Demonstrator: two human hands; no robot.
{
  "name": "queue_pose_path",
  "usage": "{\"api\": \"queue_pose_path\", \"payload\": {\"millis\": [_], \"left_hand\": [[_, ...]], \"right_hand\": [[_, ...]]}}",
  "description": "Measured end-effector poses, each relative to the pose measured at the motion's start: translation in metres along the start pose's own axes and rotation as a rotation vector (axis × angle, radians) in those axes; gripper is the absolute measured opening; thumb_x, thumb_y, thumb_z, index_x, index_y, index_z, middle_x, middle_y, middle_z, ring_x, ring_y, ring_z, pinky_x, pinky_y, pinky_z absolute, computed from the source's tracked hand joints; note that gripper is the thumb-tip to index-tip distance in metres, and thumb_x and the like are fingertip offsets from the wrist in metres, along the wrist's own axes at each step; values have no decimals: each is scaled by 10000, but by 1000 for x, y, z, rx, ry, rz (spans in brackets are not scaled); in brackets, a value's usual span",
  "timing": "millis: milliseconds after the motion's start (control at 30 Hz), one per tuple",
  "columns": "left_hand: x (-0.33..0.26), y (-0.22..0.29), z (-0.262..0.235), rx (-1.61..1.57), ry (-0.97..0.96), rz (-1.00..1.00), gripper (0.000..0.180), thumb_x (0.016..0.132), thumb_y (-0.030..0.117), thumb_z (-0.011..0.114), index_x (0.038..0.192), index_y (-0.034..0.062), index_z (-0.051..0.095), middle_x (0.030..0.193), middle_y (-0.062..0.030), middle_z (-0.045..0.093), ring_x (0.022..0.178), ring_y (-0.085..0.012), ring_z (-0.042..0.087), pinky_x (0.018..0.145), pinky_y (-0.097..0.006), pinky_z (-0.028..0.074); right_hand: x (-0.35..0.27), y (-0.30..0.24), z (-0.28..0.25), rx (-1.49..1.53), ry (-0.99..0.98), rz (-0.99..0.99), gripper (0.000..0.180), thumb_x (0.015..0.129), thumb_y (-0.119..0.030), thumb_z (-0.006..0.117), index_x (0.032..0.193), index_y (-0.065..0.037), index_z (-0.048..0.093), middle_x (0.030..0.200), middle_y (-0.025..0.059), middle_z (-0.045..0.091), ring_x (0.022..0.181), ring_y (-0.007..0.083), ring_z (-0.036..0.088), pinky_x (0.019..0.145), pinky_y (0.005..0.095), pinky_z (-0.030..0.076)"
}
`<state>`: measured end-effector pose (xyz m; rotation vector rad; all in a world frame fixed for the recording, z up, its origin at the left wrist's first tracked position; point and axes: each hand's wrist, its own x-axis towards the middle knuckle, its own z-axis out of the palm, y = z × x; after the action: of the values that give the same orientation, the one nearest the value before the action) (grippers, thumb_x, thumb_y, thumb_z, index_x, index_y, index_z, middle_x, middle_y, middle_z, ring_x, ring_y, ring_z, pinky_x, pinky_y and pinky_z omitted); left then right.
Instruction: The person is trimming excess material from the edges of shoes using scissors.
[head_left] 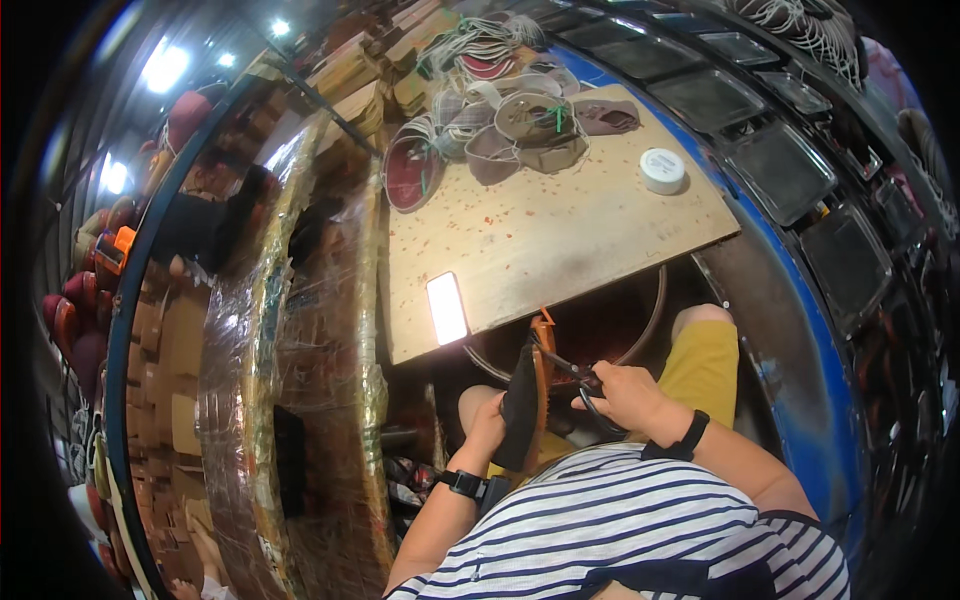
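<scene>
A shoe with a black upper and an orange sole point(522, 410) is tilted upright over my lap, below the near edge of the board. My left hand point(486, 424) grips it by the black side. Dark-handled scissors point(590, 391) are in my right hand point(632, 398), fingers closed round the handles. The blades point left and reach the orange sole near its upper end, where a thin orange piece point(543, 318) sticks up. Whether the blades touch the sole, I cannot tell.
A wooden board point(560, 225) ahead carries small orange scraps, a lit phone point(447, 308), a round white tub point(662, 171) and a pile of shoe uppers with strings point(500, 125). Plastic-wrapped stacks point(320, 350) stand left. Dark trays point(780, 165) line the right beyond a blue edge.
</scene>
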<state>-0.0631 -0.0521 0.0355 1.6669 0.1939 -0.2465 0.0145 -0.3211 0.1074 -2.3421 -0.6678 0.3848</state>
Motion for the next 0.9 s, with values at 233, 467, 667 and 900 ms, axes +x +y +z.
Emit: {"api": "queue_pose_path", "payload": {"millis": [233, 467, 667, 900], "left_hand": [[4, 9, 1, -73, -79, -37, 182, 949, 52, 505, 1085, 28, 624, 978, 8, 629, 873, -77, 563, 775, -226, 467], [-2, 27, 7, -101, -163, -265, 196, 960, 86, 505, 1103, 37, 630, 998, 9, 630, 859, -71, 564, 757, -230, 477], [7, 44, 9, -104, 32, -391, 234, 974, 166, 483, 1075, 15, 630, 984, -35, 657, 835, -144, 630, 726, -266, 509], [34, -2, 0, -914, 290, -140, 332, 971, 270, 487, 1121, -3, 604, 990, -90, 670, 875, -215, 654, 747, -307, 527]], "right_hand": [[-3, 37, 11, 165, -13, 197, 524, 836, -532, 620, 863, -10, 589, 788, 211, 651, 797, 401, 632, 712, 464, 482], [-7, 31, 8, 82, -36, 240, 508, 837, -517, 630, 819, -10, 600, 783, 211, 654, 785, 398, 639, 700, 468, 485], [-12, 44, 13, 103, -57, 291, 503, 822, -505, 654, 835, -5, 601, 776, 194, 657, 757, 390, 643, 677, 456, 495], [-39, 34, 15, -43, -148, -28, 567, 785, -535, 666, 923, 7, 576, 826, 200, 656, 781, 369, 647, 715, 448, 503]]}}
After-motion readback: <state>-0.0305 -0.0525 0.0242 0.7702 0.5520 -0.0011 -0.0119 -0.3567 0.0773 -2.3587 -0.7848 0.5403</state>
